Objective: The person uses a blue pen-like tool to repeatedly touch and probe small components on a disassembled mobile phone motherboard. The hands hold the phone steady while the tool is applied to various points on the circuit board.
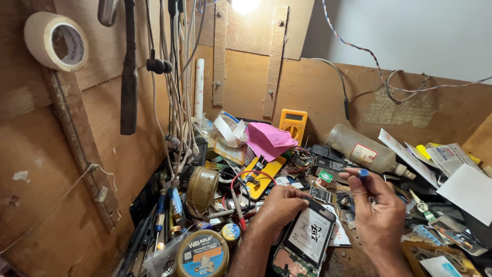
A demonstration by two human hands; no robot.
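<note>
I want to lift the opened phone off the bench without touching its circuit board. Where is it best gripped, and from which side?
Judging by its pose, grip the opened phone by its long side edges, coming from the right, where the edge is free. The left hand already rests on its upper left edge. It lies back up, with the battery filling the middle and the board bare at the near end, so keep off that end.
</note>
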